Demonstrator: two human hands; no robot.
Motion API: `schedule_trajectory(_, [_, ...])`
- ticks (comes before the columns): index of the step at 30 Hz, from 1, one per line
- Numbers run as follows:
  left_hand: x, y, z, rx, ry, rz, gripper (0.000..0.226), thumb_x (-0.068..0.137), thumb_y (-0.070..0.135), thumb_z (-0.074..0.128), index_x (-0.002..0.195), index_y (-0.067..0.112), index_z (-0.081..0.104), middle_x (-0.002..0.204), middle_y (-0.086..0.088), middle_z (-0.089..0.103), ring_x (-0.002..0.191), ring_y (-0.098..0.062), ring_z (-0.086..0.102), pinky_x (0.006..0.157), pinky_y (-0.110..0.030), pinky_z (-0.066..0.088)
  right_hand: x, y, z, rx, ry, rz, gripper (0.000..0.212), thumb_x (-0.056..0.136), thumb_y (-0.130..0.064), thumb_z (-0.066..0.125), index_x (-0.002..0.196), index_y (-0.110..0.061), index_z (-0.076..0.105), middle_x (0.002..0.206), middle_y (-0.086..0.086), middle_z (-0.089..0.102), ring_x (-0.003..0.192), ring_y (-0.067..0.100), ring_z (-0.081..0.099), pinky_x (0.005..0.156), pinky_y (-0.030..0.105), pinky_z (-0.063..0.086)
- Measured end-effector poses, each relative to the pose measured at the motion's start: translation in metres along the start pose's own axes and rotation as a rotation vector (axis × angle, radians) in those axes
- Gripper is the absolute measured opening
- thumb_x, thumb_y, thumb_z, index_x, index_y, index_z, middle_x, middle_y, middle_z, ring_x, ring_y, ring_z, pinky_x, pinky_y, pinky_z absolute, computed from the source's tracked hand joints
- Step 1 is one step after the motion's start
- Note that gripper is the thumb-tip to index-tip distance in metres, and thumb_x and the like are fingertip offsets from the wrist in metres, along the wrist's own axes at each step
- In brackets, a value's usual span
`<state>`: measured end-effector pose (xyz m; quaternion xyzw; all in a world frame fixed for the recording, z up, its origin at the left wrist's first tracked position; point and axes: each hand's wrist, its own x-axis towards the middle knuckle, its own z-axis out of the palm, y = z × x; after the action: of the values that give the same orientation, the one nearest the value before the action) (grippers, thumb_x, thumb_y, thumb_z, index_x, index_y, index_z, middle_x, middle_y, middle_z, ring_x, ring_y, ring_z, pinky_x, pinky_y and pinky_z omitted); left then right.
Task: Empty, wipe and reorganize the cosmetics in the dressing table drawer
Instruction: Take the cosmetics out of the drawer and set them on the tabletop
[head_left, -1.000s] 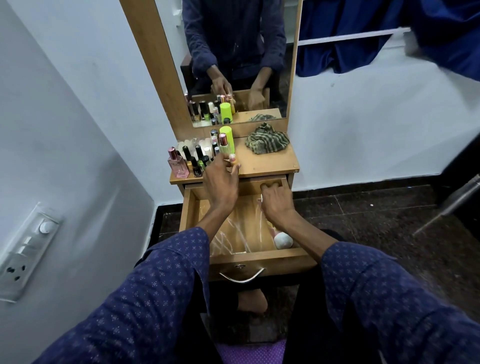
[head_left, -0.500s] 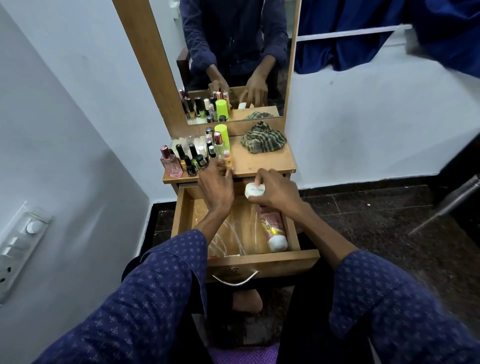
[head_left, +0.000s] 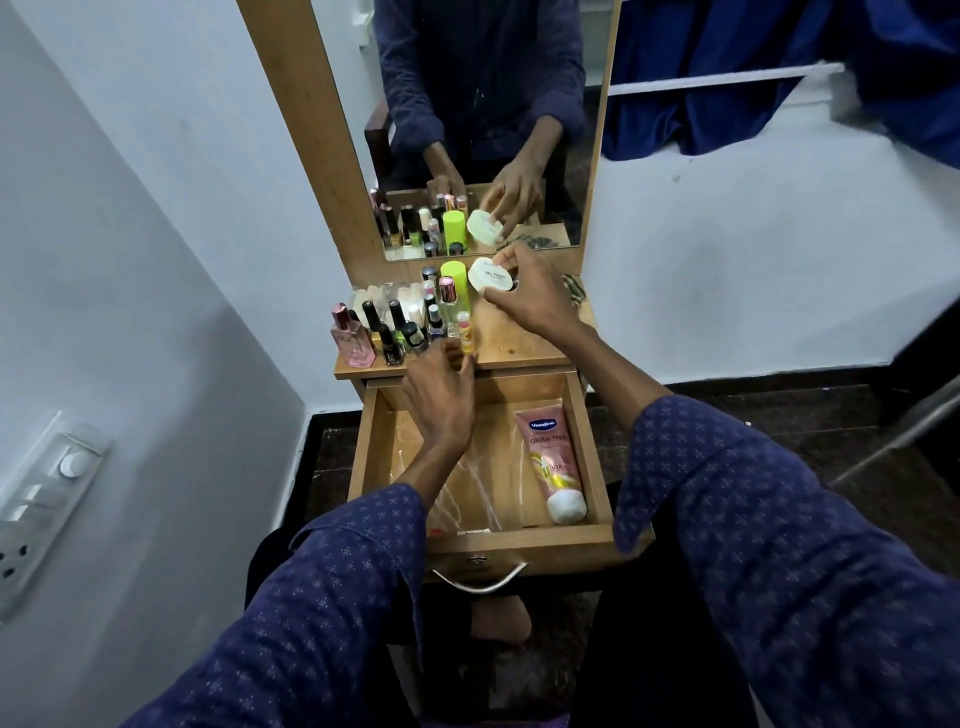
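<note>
Right hand (head_left: 530, 296) gripped white round jar (head_left: 491, 274) above tabletop's (head_left: 511, 340) rear edge, lettering unreadable; left hand (head_left: 440, 397), fingers loosely spread, hovered at front edge; pink "Vaseline" tube (head_left: 554, 464) lay along open drawer's (head_left: 589, 441) right side.

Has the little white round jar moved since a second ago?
Yes. The right hand has lifted the white jar out of the open drawer and carried it up over the tabletop, towards the mirror.

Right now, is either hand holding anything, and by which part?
The right hand pinches the round white jar by its rim. The left hand touches the small yellow tube; whether it grips it cannot be told.
</note>
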<state>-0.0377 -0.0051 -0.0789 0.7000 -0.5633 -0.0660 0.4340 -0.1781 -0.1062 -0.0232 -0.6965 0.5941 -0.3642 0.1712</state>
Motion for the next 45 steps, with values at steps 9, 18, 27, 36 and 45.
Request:
schedule_trajectory(9, [0.001, -0.003, 0.001, 0.004, 0.019, 0.034, 0.028, 0.093, 0.027, 0.08, 0.118, 0.015, 0.075, 0.107, -0.002, 0.079, 0.093, -0.015, 0.075, 0.077, -0.031, 0.063, 0.026, 0.003, 0.033, -0.281, -0.046, -0.048, 0.035, 0.086, -0.035, 0.081, 0.109, -0.02, 0.06, 0.128, 0.005, 0.062, 0.109, 0.027, 0.062, 0.078, 0.037, 0.047])
schedule_trajectory(18, [0.0, -0.002, 0.0, -0.003, 0.006, 0.021, 0.032, 0.092, 0.023, 0.08, 0.122, 0.015, 0.074, 0.112, -0.004, 0.077, 0.096, -0.016, 0.074, 0.077, -0.029, 0.061, 0.015, 0.015, 0.038, -0.175, 0.015, -0.004, 0.044, 0.079, -0.008, 0.086, 0.116, -0.023, 0.066, 0.122, 0.003, 0.07, 0.108, 0.024, 0.066, 0.083, 0.04, 0.057])
schedule_trajectory(27, [0.001, 0.002, -0.006, 0.04, -0.006, 0.006, 0.031, 0.092, 0.025, 0.08, 0.122, 0.016, 0.075, 0.111, -0.004, 0.078, 0.097, -0.017, 0.075, 0.078, -0.026, 0.057, 0.016, 0.019, 0.028, -0.341, 0.087, 0.054, 0.033, 0.088, 0.0, 0.074, 0.114, -0.015, 0.061, 0.118, 0.008, 0.069, 0.103, 0.028, 0.067, 0.079, 0.042, 0.057])
schedule_trajectory(36, [0.001, 0.002, -0.002, 0.031, -0.003, 0.008, 0.031, 0.092, 0.025, 0.081, 0.121, 0.017, 0.075, 0.109, -0.002, 0.079, 0.096, -0.016, 0.075, 0.076, -0.029, 0.061, 0.008, 0.019, 0.029, -0.473, -0.021, 0.086, 0.031, 0.096, -0.026, 0.073, 0.126, -0.017, 0.069, 0.155, 0.011, 0.042, 0.11, 0.031, 0.064, 0.081, 0.039, 0.052])
schedule_trajectory(45, [0.003, 0.003, -0.004, 0.062, -0.001, -0.017, 0.031, 0.092, 0.026, 0.08, 0.121, 0.018, 0.075, 0.109, -0.003, 0.079, 0.096, -0.019, 0.075, 0.077, -0.031, 0.06, -0.023, 0.007, 0.018, -0.336, 0.05, -0.019, 0.039, 0.087, -0.012, 0.079, 0.123, -0.012, 0.062, 0.148, 0.01, 0.043, 0.098, 0.03, 0.069, 0.073, 0.039, 0.06])
